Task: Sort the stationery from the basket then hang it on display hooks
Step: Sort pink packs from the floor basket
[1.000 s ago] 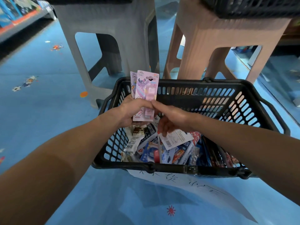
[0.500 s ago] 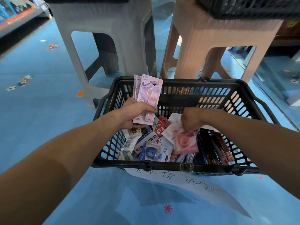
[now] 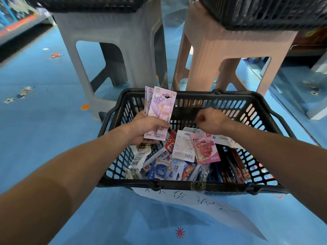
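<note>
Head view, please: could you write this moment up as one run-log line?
phase: sorting | left hand: holds pink packs | right hand: curled over basket, grip unclear

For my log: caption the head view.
Left hand holds pink carded packs over a black basket of stationery; right hand, fingers curled, hangs above a pink sharpener pack.

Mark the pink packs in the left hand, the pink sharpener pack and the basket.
pink packs (image 3: pixel 159 106): head view, front card's printed face.
pink sharpener pack (image 3: pixel 206 150): head view, red sharpener blister.
basket (image 3: pixel 178 185): head view, near rim.
</note>
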The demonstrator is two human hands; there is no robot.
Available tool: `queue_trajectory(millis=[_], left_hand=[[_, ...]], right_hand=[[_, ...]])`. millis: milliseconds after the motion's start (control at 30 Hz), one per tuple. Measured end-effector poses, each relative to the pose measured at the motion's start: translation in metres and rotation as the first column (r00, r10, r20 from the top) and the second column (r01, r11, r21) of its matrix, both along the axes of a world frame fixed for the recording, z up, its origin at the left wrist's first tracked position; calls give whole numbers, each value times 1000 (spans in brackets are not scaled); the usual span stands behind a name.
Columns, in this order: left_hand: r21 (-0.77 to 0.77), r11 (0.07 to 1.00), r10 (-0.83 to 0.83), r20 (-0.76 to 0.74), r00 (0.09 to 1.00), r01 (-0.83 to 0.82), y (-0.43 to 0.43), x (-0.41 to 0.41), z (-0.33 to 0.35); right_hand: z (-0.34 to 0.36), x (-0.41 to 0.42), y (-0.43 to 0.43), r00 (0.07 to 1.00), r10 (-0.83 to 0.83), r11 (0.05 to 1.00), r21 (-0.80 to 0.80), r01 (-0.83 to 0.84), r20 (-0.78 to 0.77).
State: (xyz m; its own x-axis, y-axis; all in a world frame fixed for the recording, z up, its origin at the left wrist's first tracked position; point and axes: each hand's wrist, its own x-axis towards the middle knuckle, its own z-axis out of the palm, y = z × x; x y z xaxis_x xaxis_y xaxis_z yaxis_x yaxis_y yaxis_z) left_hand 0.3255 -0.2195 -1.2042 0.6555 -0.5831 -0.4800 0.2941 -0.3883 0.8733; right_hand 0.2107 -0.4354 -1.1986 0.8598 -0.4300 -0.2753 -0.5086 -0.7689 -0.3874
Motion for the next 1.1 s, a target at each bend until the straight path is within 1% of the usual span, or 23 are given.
queue_trajectory(millis=[33,67,100,133,167,200,233,300,400,533,600,667,733,767,833,900,1000,1033,1100], left_hand=[[-12,1000,-5,-1,1000,5,0,0,1],[-28,1000,-11,-1,1000,11,-1,-1,2],[-49,999,-18,3,1000,18,-2,-3,3],[-76,997,-32,6,999,32,-3,-5,6],[-108,993,-50,6,999,50,-6,-9,8],[-148,987,-66,5,998,66,-9,-13,10],[-186,980,-69,7,998,69,-13,-17,11],[-240,970,-36,21,999,40,-20,-24,13],[-296,955,-4,46,999,17,-27,-26,17],[-332,943,0,16,1000,5,-33,-25,26],[-339,940,-30,24,999,36,-33,-22,33],[-332,943,-23,29,999,32,-31,-19,40],[-315,949,1,0,1000,-1,-25,-20,54],[-296,955,0,-8,1000,-3,-20,-22,65],[-247,967,-50,38,998,57,-8,-25,95],[-196,974,-97,85,992,112,5,-27,134],[-150,982,-96,105,990,111,17,-32,211],[-153,980,-110,88,990,123,20,-36,240],[-152,975,-168,-6,986,165,28,-45,304]], right_hand=[[4,3,5,991,-74,982,181,53,112],[9,6,13,974,-156,916,394,79,166],[13,10,21,960,-225,804,588,87,165],[13,15,29,956,-262,680,729,85,133],[13,19,37,958,-261,570,820,56,116],[12,24,45,960,-249,496,869,11,130],[11,29,53,955,-251,444,895,-34,160],[11,36,64,921,-306,375,920,-117,242],[14,40,65,880,-370,303,934,-189,297],[23,40,63,860,-412,262,943,-204,300],[29,39,62,870,-397,215,951,-223,293],[39,39,60,883,-369,174,955,-240,289],[57,39,65,895,-358,164,961,-222,268],[69,38,70,897,-361,176,963,-202,254],[98,33,82,901,-370,210,965,-155,225],[136,25,93,910,-361,225,966,-125,202],[211,17,105,899,-406,208,975,-83,164],[238,14,109,894,-426,198,978,-62,142],[296,5,116,894,-437,182,983,-22,101]])
